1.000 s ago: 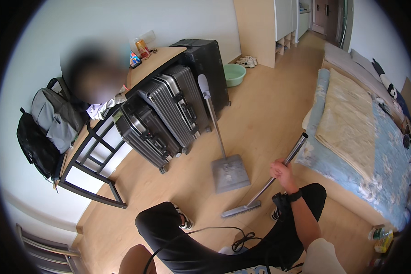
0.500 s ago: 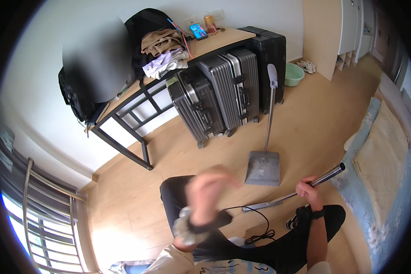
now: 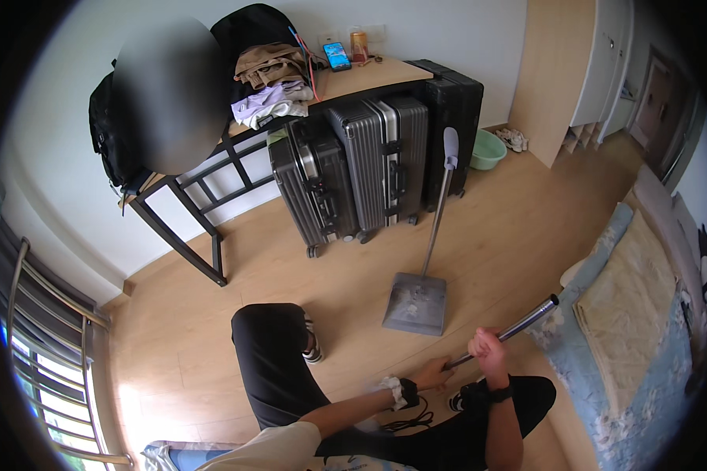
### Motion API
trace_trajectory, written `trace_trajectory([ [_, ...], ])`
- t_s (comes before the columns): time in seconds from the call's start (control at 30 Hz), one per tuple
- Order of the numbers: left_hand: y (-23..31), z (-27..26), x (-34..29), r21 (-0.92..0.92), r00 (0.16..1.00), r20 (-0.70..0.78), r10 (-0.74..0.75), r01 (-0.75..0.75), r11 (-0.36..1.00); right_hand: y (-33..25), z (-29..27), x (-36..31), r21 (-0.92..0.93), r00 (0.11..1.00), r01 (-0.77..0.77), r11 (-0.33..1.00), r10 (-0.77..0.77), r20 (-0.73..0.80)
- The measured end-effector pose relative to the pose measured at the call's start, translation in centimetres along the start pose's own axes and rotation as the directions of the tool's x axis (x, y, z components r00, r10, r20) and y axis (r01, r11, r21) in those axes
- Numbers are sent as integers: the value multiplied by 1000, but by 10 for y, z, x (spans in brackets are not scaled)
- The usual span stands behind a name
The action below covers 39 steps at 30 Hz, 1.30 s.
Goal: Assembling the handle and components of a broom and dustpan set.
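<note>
Head view: both hands are at a metal broom handle (image 3: 532, 316), which slants from 8 o'clock up to 2 o'clock. The right hand (image 3: 489, 352) has its fingers clenched around the shaft; the left hand (image 3: 430, 375) meets it lower, at the right hand's 8 o'clock, though how fully those fingers close cannot be told. A good two-handed hold, I judge, wants the right firm, the left guiding, the upper end clear of the bed (image 3: 573, 365) at 3 o'clock, and the black cable (image 3: 404, 420) kept from snagging. The handle looks slim, round and shiny silver, with a dark end; its brush head cannot be made out. At 10 o'clock stands a grey long-handled dustpan (image 3: 415, 306), pale marks or debris in its pan.
</note>
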State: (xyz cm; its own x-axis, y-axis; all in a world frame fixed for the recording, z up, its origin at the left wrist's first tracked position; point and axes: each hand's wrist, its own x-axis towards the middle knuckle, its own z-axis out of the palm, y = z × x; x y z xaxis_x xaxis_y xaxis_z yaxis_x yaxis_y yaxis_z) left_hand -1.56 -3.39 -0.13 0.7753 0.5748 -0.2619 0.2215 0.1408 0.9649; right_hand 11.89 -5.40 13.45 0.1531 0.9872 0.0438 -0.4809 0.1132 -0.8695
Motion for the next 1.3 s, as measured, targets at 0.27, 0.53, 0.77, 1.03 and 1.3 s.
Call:
trace_trajectory([
  [0.27,-3,-20,60,247,971,-129,202,-166,955,5,6,9,-153,964,242,958,-256,-76],
  [0.53,51,-4,-1,303,970,-148,-190,228,925,1,10,-8,-49,994,42,998,-46,-96],
  [0.77,18,4,42,359,974,-199,-104,171,918,9,3,3,-106,953,105,989,-130,-272],
  [1.03,32,-9,20,353,988,-122,-91,129,927,-3,-4,-2,-34,993,94,995,-96,-69],
  [1.3,-2,-8,52,371,992,-15,-126,122,920,12,-2,8,-113,932,77,991,-112,-344],
])
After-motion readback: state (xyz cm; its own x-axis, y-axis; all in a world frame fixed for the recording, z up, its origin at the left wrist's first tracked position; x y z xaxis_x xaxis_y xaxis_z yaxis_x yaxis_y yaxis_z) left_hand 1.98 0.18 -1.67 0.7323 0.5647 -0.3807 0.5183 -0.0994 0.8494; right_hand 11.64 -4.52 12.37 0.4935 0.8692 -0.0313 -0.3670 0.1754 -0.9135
